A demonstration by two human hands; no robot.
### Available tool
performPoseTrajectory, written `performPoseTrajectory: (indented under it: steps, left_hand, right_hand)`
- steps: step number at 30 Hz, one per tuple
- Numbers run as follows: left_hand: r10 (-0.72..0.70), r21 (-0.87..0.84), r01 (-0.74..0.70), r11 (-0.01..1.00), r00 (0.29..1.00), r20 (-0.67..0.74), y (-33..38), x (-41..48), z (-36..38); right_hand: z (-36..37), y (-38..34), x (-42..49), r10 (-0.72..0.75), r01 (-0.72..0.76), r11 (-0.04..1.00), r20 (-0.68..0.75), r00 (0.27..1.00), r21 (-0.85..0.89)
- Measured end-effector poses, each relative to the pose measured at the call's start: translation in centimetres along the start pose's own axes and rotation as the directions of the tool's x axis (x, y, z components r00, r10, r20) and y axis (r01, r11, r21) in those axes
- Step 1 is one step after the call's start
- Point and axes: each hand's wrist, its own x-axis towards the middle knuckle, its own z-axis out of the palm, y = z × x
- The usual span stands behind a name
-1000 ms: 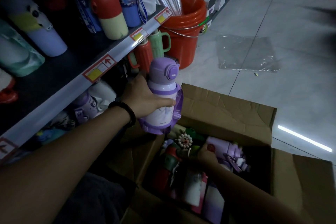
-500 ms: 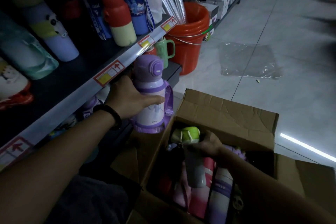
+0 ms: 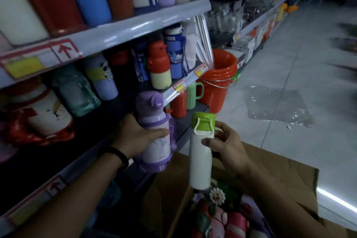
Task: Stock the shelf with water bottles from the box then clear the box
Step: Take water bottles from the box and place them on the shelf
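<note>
Just left of the box, the purple bottle stands upright in the left hand, fingers wrapped round it, probably bound for the shelf. The right hand grips a green-capped white bottle, fingers curled, above the box.

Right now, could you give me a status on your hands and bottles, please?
Left hand grips purple bottle at shelf. Right hand holds green-capped white bottle over box. More bottles inside.

Bottles fill the rear of the middle shelf; its dark front strip, beside the purple bottle, lies open.
</note>
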Motion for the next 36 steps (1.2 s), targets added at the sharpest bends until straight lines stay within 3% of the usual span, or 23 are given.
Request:
performPoseTrajectory:
  steps: [6, 14, 19, 28, 36]
  left_hand:
    - [-0.033, 0.004, 0.033, 0.999, 0.997, -0.067, 0.4, 0.3, -0.8]
    - [-0.026, -0.145, 0.001, 0.989, 0.986, -0.166, -2.5, 4.2, -2.0]
    - [-0.072, -0.267, 0.012, 0.964, 0.973, -0.218, -0.3, 3.0, -4.8]
    - [-0.100, -0.265, 0.024, 0.964, 0.956, -0.278, 0.2, 3.3, -6.6]
    - [-0.128, -0.356, 0.031, 0.934, 0.959, -0.252, 0.3, 3.5, -6.2]
  right_hand:
    - [6.0, -4.3, 2.3, -0.101, 0.101, 0.994, -0.002, 0.995, 0.041]
    - [13.0, -8.3, 4.5, -0.246, 0.274, 0.951, 0.192, 0.950, -0.142]
    - [15.4, -10.2, 6.4, -0.368, 0.385, 0.883, 0.112, 0.923, -0.269]
    - [18.0, -13.7, 11.3, -0.521, 0.519, 0.763, 0.110, 0.847, -0.384]
    - [20.0, -13.6, 14.7, -0.519, 0.506, 0.713, 0.120, 0.846, -0.485]
